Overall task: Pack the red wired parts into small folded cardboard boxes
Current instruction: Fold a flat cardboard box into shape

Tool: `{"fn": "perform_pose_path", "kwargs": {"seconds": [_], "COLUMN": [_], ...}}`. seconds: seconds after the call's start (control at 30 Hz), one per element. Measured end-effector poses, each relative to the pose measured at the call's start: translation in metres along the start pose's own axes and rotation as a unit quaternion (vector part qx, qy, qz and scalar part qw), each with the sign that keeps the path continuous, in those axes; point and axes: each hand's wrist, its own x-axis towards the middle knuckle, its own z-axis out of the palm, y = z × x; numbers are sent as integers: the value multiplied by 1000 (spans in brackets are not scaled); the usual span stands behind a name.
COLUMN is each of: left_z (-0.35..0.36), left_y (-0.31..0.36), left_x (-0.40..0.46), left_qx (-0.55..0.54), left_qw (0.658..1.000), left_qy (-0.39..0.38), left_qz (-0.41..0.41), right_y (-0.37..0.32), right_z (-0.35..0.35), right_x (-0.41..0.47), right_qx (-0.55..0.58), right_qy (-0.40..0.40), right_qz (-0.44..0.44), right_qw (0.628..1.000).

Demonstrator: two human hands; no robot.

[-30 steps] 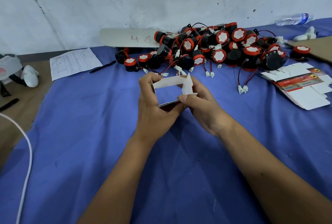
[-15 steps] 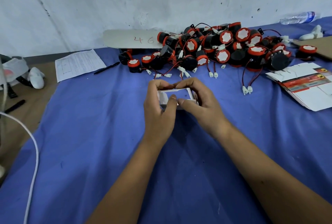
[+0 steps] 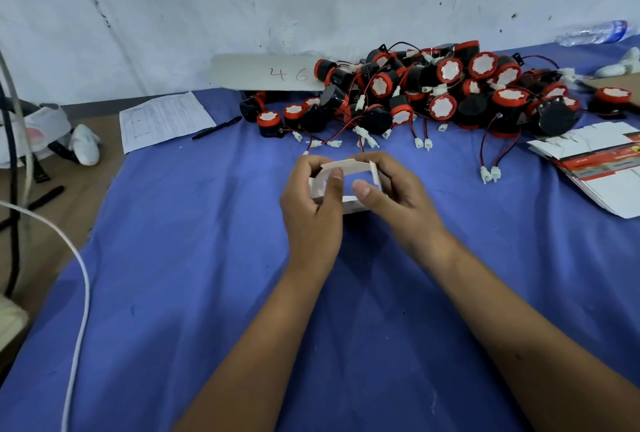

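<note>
We hold the small white folded cardboard box between both hands above the blue cloth. Our left hand curls round its left side, thumb pressed on the near wall; our right hand grips the right side, thumb on the near edge. The box's top is open. Just beyond our fingers lies the heap of round black-and-red wired parts. Well to the right of our right hand sits a stack of flat white-and-red cardboard blanks.
</note>
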Motion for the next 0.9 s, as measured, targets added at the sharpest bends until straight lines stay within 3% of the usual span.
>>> {"fn": "perform_pose_path", "kwargs": {"seconds": [0.13,0.33,0.4,0.47,0.53,0.67,0.77,0.9], "left_z": [3,7,5,3,2,-2,0,3], "left_y": [3,1,-1,-4,-6,-7,-5,-2], "left_x": [-3,-5,-3,-1,1,4,2,-2], "left_qx": [8,49,57,65,76,73,57,32], "left_qw": [1000,997,997,995,994,995,997,998], "left_qy": [-5,-10,-2,-1,0,24,12,-24], "left_qz": [20,55,61,69,77,59,51,43], "right_y": [5,4,5,5,6,3,6,11], "right_z": [0,-7,-6,-6,-9,-17,-16,-16], "right_x": [4,5,4,3,3,2,2,3], "right_qx": [-14,127,66,-77,-155,-126,-173,-150], "right_qy": [55,91,104,115,84,-1,48,98], "right_qz": [-11,30,5,-45,-92,-86,-85,-65], "right_qw": [998,987,992,989,980,988,980,982]}}
